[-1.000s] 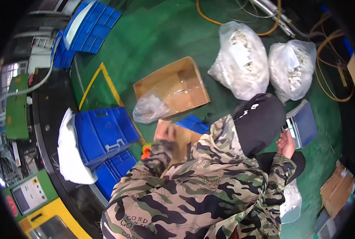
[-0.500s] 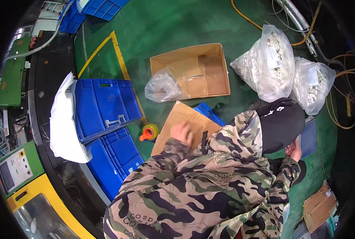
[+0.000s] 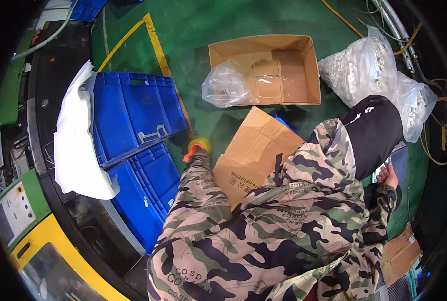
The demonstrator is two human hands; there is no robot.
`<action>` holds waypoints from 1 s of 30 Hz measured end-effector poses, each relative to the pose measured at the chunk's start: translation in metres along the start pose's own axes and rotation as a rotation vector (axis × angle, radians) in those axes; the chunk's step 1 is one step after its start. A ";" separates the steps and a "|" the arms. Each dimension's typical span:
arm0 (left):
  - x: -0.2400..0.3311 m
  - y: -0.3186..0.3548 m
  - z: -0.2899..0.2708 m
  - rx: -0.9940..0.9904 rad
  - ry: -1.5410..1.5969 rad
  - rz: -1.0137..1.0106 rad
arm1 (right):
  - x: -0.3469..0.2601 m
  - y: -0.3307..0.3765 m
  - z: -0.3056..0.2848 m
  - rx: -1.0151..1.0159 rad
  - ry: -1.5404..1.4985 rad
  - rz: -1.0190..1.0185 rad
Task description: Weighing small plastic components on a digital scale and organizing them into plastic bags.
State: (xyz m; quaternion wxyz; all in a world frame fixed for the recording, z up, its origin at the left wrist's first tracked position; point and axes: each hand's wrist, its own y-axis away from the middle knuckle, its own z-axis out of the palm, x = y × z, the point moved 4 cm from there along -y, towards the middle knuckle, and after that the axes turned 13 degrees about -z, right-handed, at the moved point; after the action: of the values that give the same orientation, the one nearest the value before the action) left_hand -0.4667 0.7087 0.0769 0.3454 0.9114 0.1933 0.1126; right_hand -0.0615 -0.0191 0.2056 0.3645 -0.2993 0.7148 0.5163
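Observation:
My left arm, in a camouflage sleeve, stretches forward past the cardboard [image 3: 263,138]. Its cuff reaches a yellow roll with an orange-red part, which looks like a tape roll [image 3: 202,145]. My left hand [image 3: 199,150] is mostly hidden behind the cuff, so its fingers do not show. The brown cardboard lies flat in front of me, creased, its near side under my jacket. Beyond my black-covered knee [image 3: 375,133], my right hand [image 3: 387,175] has curled fingers at the edge of a grey-blue flat surface [image 3: 405,168]. What they hold is hidden.
An open cardboard box [image 3: 304,70] with a clear plastic bag [image 3: 226,85] stands ahead. Filled clear bags [image 3: 359,65] are at the right. Blue crates [image 3: 133,108] and white sheeting [image 3: 73,143] stand left, beside a green and yellow machine [image 3: 63,256]. Cables cross the right side.
My left hand has left the cardboard and moved left to the yellow and orange roll. More of the cardboard shows. The view has shifted; my right hand stays beside my knee.

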 end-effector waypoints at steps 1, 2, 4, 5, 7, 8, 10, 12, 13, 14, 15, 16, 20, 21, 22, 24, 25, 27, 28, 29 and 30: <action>-0.004 -0.004 0.006 0.009 -0.035 0.002 | -0.003 0.002 0.005 0.006 0.043 -0.011; -0.008 -0.007 0.012 0.008 -0.061 0.003 | -0.008 0.006 0.009 0.004 0.075 -0.016; -0.017 -0.014 0.022 0.010 -0.112 -0.002 | -0.011 0.009 0.017 -0.017 0.107 -0.004; -0.020 -0.017 0.026 0.009 -0.135 -0.001 | -0.013 0.010 0.017 -0.005 0.119 -0.013; -0.025 -0.025 0.033 0.006 -0.177 0.007 | -0.014 0.011 0.016 -0.004 0.173 -0.013; -0.027 -0.029 0.036 0.002 -0.194 0.016 | -0.012 0.011 0.014 0.010 0.171 -0.011; -0.033 -0.035 0.043 -0.004 -0.232 0.020 | -0.012 0.013 0.007 0.003 0.218 -0.032; -0.038 -0.040 0.048 -0.008 -0.264 0.028 | -0.010 0.017 0.000 0.009 0.230 -0.060; -0.041 -0.042 0.050 -0.011 -0.278 0.033 | -0.008 0.019 -0.003 0.036 0.233 -0.052; -0.042 -0.043 0.052 -0.014 -0.296 0.039 | -0.008 0.022 -0.003 -0.024 0.220 -0.042; -0.042 -0.045 0.053 -0.013 -0.309 0.044 | -0.007 0.025 -0.005 -0.012 0.252 -0.047; -0.041 -0.046 0.053 -0.013 -0.327 0.051 | -0.007 0.029 -0.006 -0.001 0.244 -0.036; -0.025 -0.049 0.054 -0.001 -0.421 0.107 | -0.011 0.043 0.000 0.047 0.229 -0.047; -0.022 -0.048 0.054 0.000 -0.439 0.125 | -0.015 0.048 0.002 0.065 0.249 -0.078; -0.015 -0.048 0.056 0.007 -0.447 0.150 | -0.018 0.051 0.006 0.063 0.200 -0.069; -0.010 -0.045 0.058 0.014 -0.474 0.152 | -0.026 0.060 0.014 0.058 0.232 -0.081; -0.005 -0.043 0.061 0.015 -0.479 0.172 | -0.030 0.064 0.015 0.068 0.285 -0.112; 0.002 -0.038 0.067 0.019 -0.493 0.188 | -0.036 0.070 0.020 0.052 0.265 -0.121; 0.004 -0.035 0.069 0.022 -0.500 0.192 | -0.038 0.071 0.023 0.010 0.220 -0.117; 0.008 -0.032 0.071 0.025 -0.500 0.206 | -0.041 0.073 0.024 0.038 0.251 -0.133; 0.010 -0.026 0.074 0.031 -0.503 0.211 | -0.044 0.071 0.020 0.035 0.236 -0.134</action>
State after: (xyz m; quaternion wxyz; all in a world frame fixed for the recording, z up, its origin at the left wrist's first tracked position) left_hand -0.4396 0.6873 0.0055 0.3547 0.9311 0.0071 -0.0849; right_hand -0.0904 0.0227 0.2747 0.3168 -0.3987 0.7399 0.4396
